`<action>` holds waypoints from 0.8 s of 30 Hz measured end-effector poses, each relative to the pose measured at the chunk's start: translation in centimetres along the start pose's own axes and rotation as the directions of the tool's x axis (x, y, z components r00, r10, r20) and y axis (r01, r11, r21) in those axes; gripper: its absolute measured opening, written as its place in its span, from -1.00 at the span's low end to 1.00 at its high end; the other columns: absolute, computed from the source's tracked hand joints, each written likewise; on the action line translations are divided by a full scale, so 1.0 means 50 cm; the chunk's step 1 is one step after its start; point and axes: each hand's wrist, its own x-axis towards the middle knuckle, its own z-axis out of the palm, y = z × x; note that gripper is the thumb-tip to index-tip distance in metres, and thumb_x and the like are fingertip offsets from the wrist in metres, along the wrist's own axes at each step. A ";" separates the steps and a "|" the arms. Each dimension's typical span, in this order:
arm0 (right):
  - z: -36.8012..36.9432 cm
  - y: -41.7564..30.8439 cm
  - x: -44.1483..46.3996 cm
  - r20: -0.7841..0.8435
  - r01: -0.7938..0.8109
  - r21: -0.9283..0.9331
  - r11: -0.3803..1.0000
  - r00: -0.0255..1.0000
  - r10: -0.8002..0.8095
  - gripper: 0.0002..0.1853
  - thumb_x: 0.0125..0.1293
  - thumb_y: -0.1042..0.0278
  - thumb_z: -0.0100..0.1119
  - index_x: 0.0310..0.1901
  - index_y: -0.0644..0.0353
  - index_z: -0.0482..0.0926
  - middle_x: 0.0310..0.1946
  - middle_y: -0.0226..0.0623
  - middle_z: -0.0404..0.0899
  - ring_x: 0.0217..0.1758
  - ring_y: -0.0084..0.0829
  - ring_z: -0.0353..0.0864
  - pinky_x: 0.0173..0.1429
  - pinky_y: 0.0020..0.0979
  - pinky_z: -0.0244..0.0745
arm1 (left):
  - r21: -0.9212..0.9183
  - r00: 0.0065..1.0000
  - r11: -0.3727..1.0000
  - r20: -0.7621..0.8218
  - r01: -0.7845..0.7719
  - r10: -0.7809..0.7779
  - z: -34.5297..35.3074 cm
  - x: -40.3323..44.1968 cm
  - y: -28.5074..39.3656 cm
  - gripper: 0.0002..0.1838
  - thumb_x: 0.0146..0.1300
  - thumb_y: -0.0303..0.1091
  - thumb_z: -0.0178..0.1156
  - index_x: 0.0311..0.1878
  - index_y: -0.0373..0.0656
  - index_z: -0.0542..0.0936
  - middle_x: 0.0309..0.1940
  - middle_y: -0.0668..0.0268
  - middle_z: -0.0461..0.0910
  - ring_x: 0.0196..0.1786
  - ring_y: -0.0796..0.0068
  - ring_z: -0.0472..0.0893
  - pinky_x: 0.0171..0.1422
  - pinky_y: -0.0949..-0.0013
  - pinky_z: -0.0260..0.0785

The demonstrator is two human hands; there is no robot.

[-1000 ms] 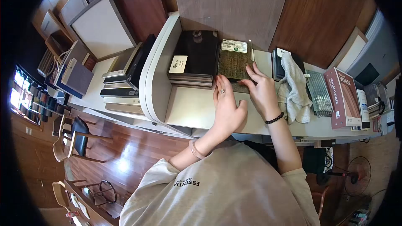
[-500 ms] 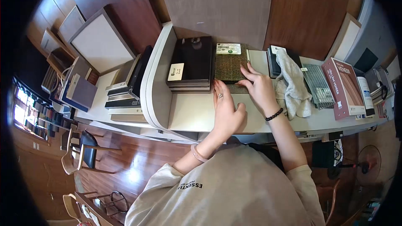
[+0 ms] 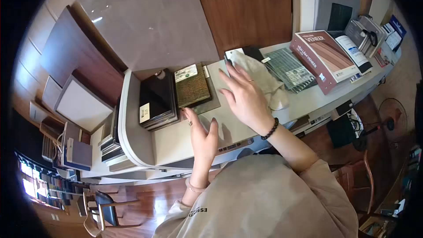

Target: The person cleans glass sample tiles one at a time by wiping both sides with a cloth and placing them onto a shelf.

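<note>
Block point(image 3: 194, 91), brown-green and coarsely textured, lies just beyond the left fingertips, a printed label point(image 3: 186, 73) across its far end. It sits on a flat grey slab point(image 3: 212, 104) that juts out toward the right hand.

Left hand point(image 3: 203, 141): released, fingers loosely bent, thumb apart, at the near edge of block and slab. Contact at the fingertips: cannot tell. Right hand point(image 3: 247, 99): released, fingers spread, palm over the counter point(image 3: 172, 147), farther right than the block. Its fingers overlap a pale crumpled cloth point(image 3: 269, 86) in view; touching or only above it, cannot tell.

Obstructions: glossy black panels point(image 3: 156, 91), stacked, crowd the block's side to the left of the left hand; pale card on top. Farther left, a curved white divider point(image 3: 128, 121) walls off more stacked samples point(image 3: 112, 143). Past the right fingertips, cloth partly hides dark samples point(image 3: 254, 53).

Right of the right hand, beyond the cloth: ribbed glass panels point(image 3: 291, 70) lying flat, then a reddish veneer binder point(image 3: 328, 57). Ahead of both hands, a large grey board point(image 3: 150, 22) leans upright beside a brown wood panel point(image 3: 246, 9).
</note>
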 end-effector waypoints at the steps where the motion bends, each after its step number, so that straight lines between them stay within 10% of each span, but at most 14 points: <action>1: -0.028 0.004 -0.009 -0.088 0.012 -0.109 0.994 0.996 -0.021 -0.51 0.17 0.35 0.30 0.16 0.24 0.53 0.32 0.05 0.34 0.39 0.02 0.29 0.35 -0.14 0.33 | 0.094 0.993 0.989 -0.032 -0.114 0.118 0.012 -0.008 0.007 -0.17 0.20 -0.45 0.13 0.44 -0.53 -0.07 0.40 -0.39 0.04 0.52 -0.20 -0.01 0.56 0.17 -0.13; 6: -0.146 0.121 -0.086 -0.026 -0.014 -0.192 0.981 1.000 0.009 -0.52 0.17 0.36 0.29 0.15 0.27 0.53 0.28 -0.01 0.40 0.46 0.04 0.17 0.42 -0.11 0.23 | 0.149 0.923 0.913 0.137 -0.379 0.360 0.087 -0.004 0.070 -0.23 0.25 -0.43 0.15 0.43 -0.52 0.03 0.41 -0.38 0.04 0.53 -0.15 0.00 0.53 0.17 -0.04; 18: -0.172 0.263 -0.149 -0.017 0.139 -0.332 0.933 0.988 -0.153 -0.60 0.20 0.61 0.10 0.11 0.30 0.56 0.13 -0.03 0.55 0.29 -0.10 0.46 0.35 -0.19 0.33 | 0.087 0.890 0.904 0.237 -0.419 0.390 0.183 -0.031 0.130 -0.49 0.23 -0.49 0.20 0.28 -0.28 0.45 0.41 -0.14 0.22 0.53 0.05 0.09 0.50 0.16 0.04; 24: -0.197 0.286 -0.118 -0.299 -0.200 0.288 0.937 0.910 0.286 -0.71 0.37 0.52 0.03 0.10 0.27 0.56 0.08 -0.19 0.61 0.18 -0.21 0.58 0.21 -0.26 0.49 | 0.038 0.895 0.922 0.259 -0.386 0.364 0.162 -0.041 0.124 -0.49 0.23 -0.50 0.20 0.28 -0.26 0.45 0.41 -0.10 0.23 0.53 0.07 0.11 0.51 0.18 0.02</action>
